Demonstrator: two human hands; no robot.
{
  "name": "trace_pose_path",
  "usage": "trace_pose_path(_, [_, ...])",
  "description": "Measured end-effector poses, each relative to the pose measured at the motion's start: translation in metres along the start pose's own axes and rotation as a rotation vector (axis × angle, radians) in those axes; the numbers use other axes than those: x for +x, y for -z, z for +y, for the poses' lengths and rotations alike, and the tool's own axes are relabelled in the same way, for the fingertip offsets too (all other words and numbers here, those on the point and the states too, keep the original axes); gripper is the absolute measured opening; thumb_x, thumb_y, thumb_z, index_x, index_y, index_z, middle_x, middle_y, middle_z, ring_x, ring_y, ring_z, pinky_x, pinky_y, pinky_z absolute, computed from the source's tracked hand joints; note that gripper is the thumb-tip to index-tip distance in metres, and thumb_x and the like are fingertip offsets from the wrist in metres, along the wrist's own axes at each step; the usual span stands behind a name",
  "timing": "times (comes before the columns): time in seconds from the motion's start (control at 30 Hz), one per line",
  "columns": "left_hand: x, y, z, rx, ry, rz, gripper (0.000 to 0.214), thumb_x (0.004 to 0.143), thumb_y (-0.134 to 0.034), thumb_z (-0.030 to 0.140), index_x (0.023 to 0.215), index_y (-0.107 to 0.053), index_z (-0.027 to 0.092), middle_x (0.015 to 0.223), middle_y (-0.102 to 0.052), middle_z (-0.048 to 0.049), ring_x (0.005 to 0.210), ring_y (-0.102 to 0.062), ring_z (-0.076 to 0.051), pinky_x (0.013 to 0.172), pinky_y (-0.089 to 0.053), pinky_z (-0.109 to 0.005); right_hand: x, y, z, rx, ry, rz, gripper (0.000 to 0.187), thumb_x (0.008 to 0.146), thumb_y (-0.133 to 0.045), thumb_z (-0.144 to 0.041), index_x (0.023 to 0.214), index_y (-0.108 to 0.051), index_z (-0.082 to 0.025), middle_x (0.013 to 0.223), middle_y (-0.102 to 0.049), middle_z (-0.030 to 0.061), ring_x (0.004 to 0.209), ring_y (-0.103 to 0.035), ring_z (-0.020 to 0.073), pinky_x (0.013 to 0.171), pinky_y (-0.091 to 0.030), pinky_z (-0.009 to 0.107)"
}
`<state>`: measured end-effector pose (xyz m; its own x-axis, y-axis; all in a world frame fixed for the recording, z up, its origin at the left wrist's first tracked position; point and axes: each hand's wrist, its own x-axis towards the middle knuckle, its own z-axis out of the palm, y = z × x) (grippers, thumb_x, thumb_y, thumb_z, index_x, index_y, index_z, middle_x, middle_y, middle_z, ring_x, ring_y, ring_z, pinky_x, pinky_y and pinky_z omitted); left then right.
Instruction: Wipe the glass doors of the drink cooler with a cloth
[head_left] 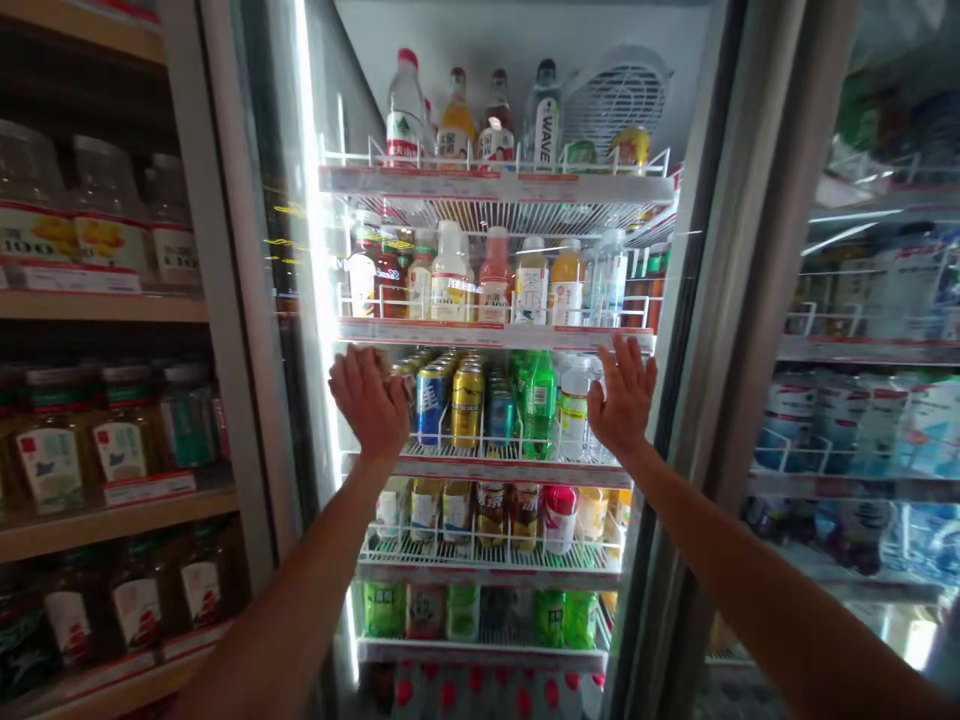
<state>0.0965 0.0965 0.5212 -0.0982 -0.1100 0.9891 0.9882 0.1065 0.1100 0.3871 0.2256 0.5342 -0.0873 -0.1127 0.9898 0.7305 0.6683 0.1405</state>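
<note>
My left hand is raised before the left end of the cooler's can shelf, palm away from me and thumb apart. A small brownish patch shows behind its fingertips; I cannot tell whether it is a cloth or something on the shelf. My right hand is up at the shelf's right end, fingers spread, with nothing visible in it. Between the hands stand a blue can, a gold can, a teal can, a green bottle and a clear bottle. Whether either hand touches anything is unclear.
Above, wire-fronted shelves hold a red-capped water bottle and juice bottles. Drinks and green packs fill lower shelves. A metal door frame borders the right; jars line wooden shelves on the left.
</note>
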Motion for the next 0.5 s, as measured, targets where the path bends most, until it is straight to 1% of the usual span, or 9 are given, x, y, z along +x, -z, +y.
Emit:
trace_pose_path(0.03, [-0.001,0.0,0.001,-0.005,0.025,0.016,0.054,0.091,-0.036,0.033,0.138,-0.033,0.006,0.147,-0.029,-0.0214,0.141,-0.013,-0.029,0.113,-0.013,-0.053,0.0,0.0,-0.001,0.007,-0.005,-0.001,0.055,0.086,-0.04,-0.022,0.141,-0.032,-0.021,0.148,-0.035,0.009,0.14,-0.023,0.0247,0.112,-0.018,0.052])
trace_pose_path(0.07, [-0.004,0.0,0.006,-0.026,-0.022,-0.002,0.055,0.091,-0.036,0.033,0.139,-0.03,0.006,0.147,-0.028,-0.0215,0.141,-0.012,-0.03,0.113,-0.011,-0.054,0.0,0.0,-0.002,0.013,-0.009,-0.002,0.056,0.087,-0.04,-0.021,0.142,-0.031,-0.022,0.148,-0.035,0.0091,0.14,-0.024,0.0253,0.112,-0.018,0.053])
trace_pose_path(0.13, [-0.016,-0.005,0.028,-0.094,-0.255,-0.109,0.054,0.09,-0.038,0.033,0.14,-0.032,0.011,0.146,-0.033,-0.0162,0.141,-0.015,-0.028,0.115,-0.011,-0.052,0.0,0.0,-0.003,0.026,-0.015,-0.009,0.057,0.087,-0.04,-0.021,0.143,-0.03,-0.023,0.148,-0.034,0.0089,0.14,-0.025,0.0266,0.111,-0.019,0.055])
trace_pose_path(0.2, [-0.025,-0.012,0.054,-0.145,-0.495,-0.226,0.052,0.089,-0.042,0.033,0.139,-0.035,0.02,0.143,-0.042,-0.008,0.14,-0.021,-0.021,0.117,-0.012,-0.044,-0.001,0.001,-0.002,0.043,-0.021,-0.015,0.058,0.087,-0.041,-0.021,0.143,-0.028,-0.025,0.148,-0.034,0.0084,0.139,-0.026,0.0274,0.111,-0.019,0.056])
trace_pose_path(0.23, [-0.025,-0.015,0.065,-0.154,-0.56,-0.258,0.052,0.088,-0.044,0.032,0.138,-0.035,0.023,0.141,-0.044,-0.0053,0.139,-0.022,-0.019,0.117,-0.012,-0.041,-0.001,0.002,-0.002,0.055,-0.021,-0.016,0.058,0.087,-0.041,-0.022,0.143,-0.028,-0.025,0.148,-0.035,0.0082,0.139,-0.027,0.0276,0.111,-0.019,0.057])
trace_pose_path(0.3, [-0.017,-0.02,0.081,-0.151,-0.538,-0.256,0.054,0.088,-0.045,0.03,0.14,-0.032,0.022,0.143,-0.042,-0.0061,0.141,-0.019,-0.018,0.117,-0.012,-0.041,0.001,0.007,-0.002,0.08,-0.027,-0.024,0.057,0.088,-0.04,-0.022,0.143,-0.028,-0.026,0.148,-0.035,0.0075,0.139,-0.026,0.0276,0.111,-0.019,0.058])
trace_pose_path(0.37, [-0.003,-0.022,0.094,-0.176,-0.386,-0.22,0.061,0.088,-0.045,0.032,0.143,-0.024,0.019,0.148,-0.031,-0.0104,0.142,-0.013,-0.022,0.117,-0.011,-0.046,0.006,0.015,-0.007,0.124,-0.017,-0.033,0.056,0.089,-0.038,-0.021,0.144,-0.027,-0.026,0.148,-0.034,0.0066,0.14,-0.023,0.0268,0.112,-0.019,0.058])
trace_pose_path(0.43, [0.011,-0.022,0.108,-0.287,-0.275,-0.227,0.066,0.088,-0.042,0.036,0.145,-0.015,0.018,0.152,-0.022,-0.0123,0.142,-0.013,-0.024,0.116,-0.014,-0.048,0.012,0.021,-0.019,0.219,0.076,-0.076,0.056,0.089,-0.035,-0.018,0.144,-0.027,-0.026,0.148,-0.034,0.0056,0.14,-0.024,0.0234,0.113,-0.023,0.053])
trace_pose_path(0.5, [0.017,-0.023,0.122,-0.436,-0.206,-0.269,0.064,0.09,-0.035,0.036,0.146,-0.008,0.019,0.152,-0.02,-0.0112,0.14,-0.02,-0.022,0.114,-0.023,-0.044,0.015,0.02,-0.038,0.333,0.22,-0.15,0.052,0.089,-0.035,-0.018,0.141,-0.032,-0.022,0.145,-0.039,0.0065,0.138,-0.029,0.0194,0.112,-0.031,0.044])
